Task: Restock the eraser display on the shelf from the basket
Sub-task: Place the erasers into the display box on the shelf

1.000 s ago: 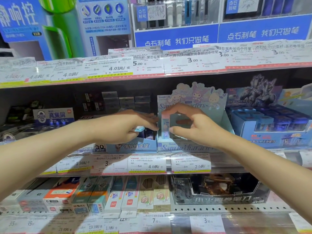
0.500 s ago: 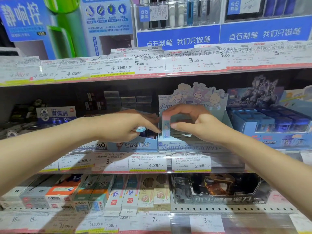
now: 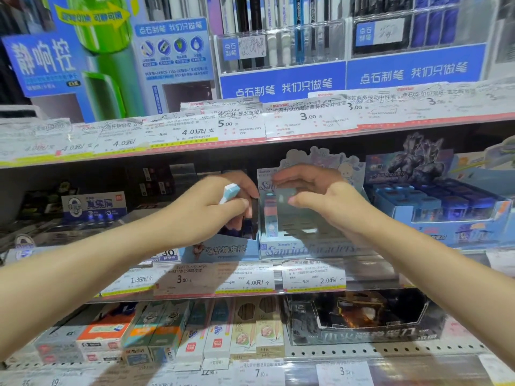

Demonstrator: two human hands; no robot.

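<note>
R hand [image 3: 320, 196] has let go of the upright pastel wrapped eraser [image 3: 269, 218], now standing in the pale-blue card display box [image 3: 306, 250]; fingers loosely spread at 3 o'clock. L hand [image 3: 211, 210] pinches a light-blue eraser [image 3: 229, 193] — prob next in.

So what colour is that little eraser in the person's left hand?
Light blue with a white end; the small eraser shows in the head view, gripped by the left hand.

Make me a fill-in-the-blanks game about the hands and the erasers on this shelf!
1. The left hand holds a light ____ eraser.
2. One eraser stands upright in the display box, at its ____ end.
3. The right hand hovers over the display box and holds ____.

Missing words: blue; left; nothing
</note>
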